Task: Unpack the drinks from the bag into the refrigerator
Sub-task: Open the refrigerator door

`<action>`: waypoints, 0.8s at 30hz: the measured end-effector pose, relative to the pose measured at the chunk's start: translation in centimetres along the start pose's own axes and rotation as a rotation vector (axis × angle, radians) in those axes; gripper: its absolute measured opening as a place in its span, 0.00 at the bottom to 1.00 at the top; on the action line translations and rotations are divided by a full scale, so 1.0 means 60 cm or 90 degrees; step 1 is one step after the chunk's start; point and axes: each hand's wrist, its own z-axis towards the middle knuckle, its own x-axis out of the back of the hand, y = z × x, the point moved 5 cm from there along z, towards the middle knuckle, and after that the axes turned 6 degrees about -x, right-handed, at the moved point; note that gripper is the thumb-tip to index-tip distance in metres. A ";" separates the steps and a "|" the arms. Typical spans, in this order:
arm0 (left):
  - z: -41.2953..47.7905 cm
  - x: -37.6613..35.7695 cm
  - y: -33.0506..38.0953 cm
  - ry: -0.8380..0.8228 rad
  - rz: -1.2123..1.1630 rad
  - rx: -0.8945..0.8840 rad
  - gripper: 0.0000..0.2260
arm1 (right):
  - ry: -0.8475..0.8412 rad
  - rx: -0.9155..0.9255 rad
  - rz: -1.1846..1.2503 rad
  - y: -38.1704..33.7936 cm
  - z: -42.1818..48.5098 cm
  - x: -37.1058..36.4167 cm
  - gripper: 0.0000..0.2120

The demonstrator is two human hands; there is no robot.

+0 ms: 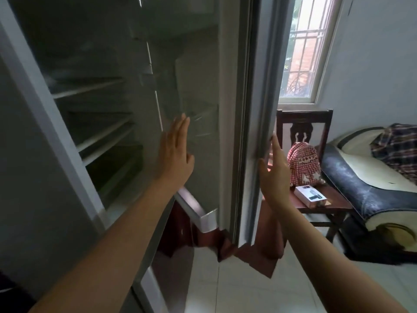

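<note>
The refrigerator [45, 177] stands at the left with its door [228, 109] swung open, and the shelves [101, 129] inside look bare. My left hand [174, 152] is flat and open, held up in front of the door's inner side. My right hand [274, 166] rests against the door's outer edge, thumb on the near face and fingers behind it. A red-and-white checked bag [303, 164] sits on a wooden chair [316, 199] to the right, beyond the door. No drinks are visible.
A white box [310, 195] lies on the chair seat in front of the bag. A dark sofa [372, 188] with a plaid cloth [399, 147] is at the far right. A barred window [306, 48] is behind the chair. The floor is pale tile.
</note>
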 end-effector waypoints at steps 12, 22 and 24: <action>0.096 -0.093 0.050 0.172 0.042 -0.181 0.22 | 0.050 0.052 -0.104 0.081 0.116 0.015 0.29; 0.171 -0.168 0.099 0.166 0.047 -0.198 0.18 | -0.018 0.183 -0.212 0.135 0.189 0.003 0.28; 0.186 -0.182 0.112 0.159 0.051 -0.187 0.17 | -0.038 0.169 -0.232 0.150 0.209 0.002 0.29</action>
